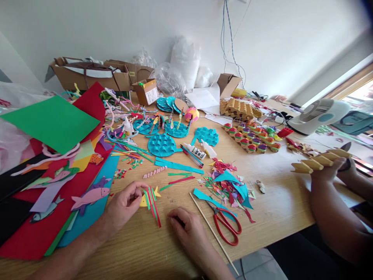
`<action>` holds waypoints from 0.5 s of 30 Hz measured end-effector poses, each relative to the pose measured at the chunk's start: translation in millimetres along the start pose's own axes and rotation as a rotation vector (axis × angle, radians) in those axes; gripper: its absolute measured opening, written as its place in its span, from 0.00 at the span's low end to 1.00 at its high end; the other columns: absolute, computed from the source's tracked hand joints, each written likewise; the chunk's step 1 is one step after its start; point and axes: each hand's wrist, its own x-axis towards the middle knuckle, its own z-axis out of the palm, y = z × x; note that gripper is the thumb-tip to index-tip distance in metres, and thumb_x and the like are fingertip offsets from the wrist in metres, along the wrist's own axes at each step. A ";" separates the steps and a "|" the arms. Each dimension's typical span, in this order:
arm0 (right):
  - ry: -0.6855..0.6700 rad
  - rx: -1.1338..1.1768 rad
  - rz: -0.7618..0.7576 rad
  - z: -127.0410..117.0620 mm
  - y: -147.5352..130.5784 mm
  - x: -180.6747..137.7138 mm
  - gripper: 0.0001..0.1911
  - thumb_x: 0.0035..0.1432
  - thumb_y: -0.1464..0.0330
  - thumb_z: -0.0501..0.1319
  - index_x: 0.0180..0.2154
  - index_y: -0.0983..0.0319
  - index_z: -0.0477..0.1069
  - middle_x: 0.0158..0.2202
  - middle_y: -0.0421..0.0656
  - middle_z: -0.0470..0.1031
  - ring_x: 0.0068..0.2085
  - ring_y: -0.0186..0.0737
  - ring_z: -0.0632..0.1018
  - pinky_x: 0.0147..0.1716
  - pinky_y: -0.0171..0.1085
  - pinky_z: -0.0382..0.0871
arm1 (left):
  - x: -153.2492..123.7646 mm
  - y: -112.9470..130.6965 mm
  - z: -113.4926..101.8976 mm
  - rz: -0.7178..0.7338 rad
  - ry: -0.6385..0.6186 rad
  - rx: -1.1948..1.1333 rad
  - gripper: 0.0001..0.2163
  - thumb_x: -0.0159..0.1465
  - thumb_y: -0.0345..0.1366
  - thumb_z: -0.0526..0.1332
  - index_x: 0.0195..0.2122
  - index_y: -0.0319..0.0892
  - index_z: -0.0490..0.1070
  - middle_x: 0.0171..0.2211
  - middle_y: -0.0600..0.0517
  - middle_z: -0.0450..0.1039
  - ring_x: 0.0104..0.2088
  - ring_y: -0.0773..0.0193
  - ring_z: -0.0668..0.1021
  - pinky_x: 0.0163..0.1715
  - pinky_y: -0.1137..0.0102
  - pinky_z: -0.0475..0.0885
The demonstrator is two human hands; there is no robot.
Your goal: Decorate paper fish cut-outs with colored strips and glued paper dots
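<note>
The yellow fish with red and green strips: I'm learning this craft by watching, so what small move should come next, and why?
I'd probably reach the right hand for the red-handled scissors, to trim the strips: they hang past the lower edge of the yellow fish in the left hand, and the right hand rests on the table near the scissors, seemingly empty.

We record a craft workroom, as shown by the wooden table (278, 198): coloured sheets (52, 120) at left, cut paper strips (150, 202) at lower centre, scissors (223, 221) and paper scraps (230, 179) right of centre; cardboard boxes (70, 79) stand upper left.
</note>
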 end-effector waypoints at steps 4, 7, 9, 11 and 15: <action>0.106 0.298 0.139 -11.7 -1.3 9.7 0.08 0.52 0.68 0.55 0.33 0.63 0.70 0.29 0.43 0.74 0.32 0.37 0.73 0.31 0.34 0.65 | -4.3 6.4 -10.4 -0.015 -0.018 -0.167 0.11 0.56 0.35 0.55 0.41 0.45 0.65 0.25 0.57 0.59 0.25 0.70 0.65 0.26 0.78 0.62; 0.091 0.604 0.238 -16.8 -7.7 17.4 0.13 0.51 0.63 0.58 0.38 0.63 0.69 0.36 0.45 0.74 0.37 0.39 0.74 0.31 0.34 0.65 | -7.4 8.9 -15.5 -0.010 -0.037 -0.290 0.11 0.58 0.34 0.55 0.42 0.48 0.64 0.26 0.57 0.60 0.26 0.71 0.65 0.28 0.79 0.62; 0.011 0.843 0.291 -16.7 -14.0 21.2 0.15 0.51 0.62 0.59 0.40 0.62 0.69 0.41 0.46 0.74 0.40 0.39 0.74 0.31 0.33 0.64 | -8.6 10.1 -16.9 -0.009 -0.042 -0.352 0.11 0.58 0.33 0.56 0.42 0.48 0.64 0.27 0.57 0.60 0.27 0.71 0.65 0.29 0.79 0.62; -0.111 1.081 0.313 -14.7 -20.6 24.0 0.15 0.51 0.62 0.59 0.40 0.63 0.69 0.41 0.47 0.73 0.41 0.40 0.74 0.31 0.32 0.64 | -9.0 10.7 -17.1 -0.003 -0.049 -0.377 0.11 0.58 0.33 0.56 0.42 0.49 0.64 0.27 0.57 0.61 0.28 0.71 0.65 0.29 0.79 0.62; -0.271 1.358 0.317 -10.4 -32.8 28.6 0.13 0.48 0.64 0.63 0.35 0.63 0.68 0.35 0.44 0.74 0.36 0.38 0.75 0.30 0.32 0.64 | -7.7 8.1 -16.4 0.020 -0.077 -0.351 0.11 0.58 0.32 0.56 0.42 0.50 0.64 0.26 0.58 0.61 0.28 0.71 0.65 0.29 0.79 0.62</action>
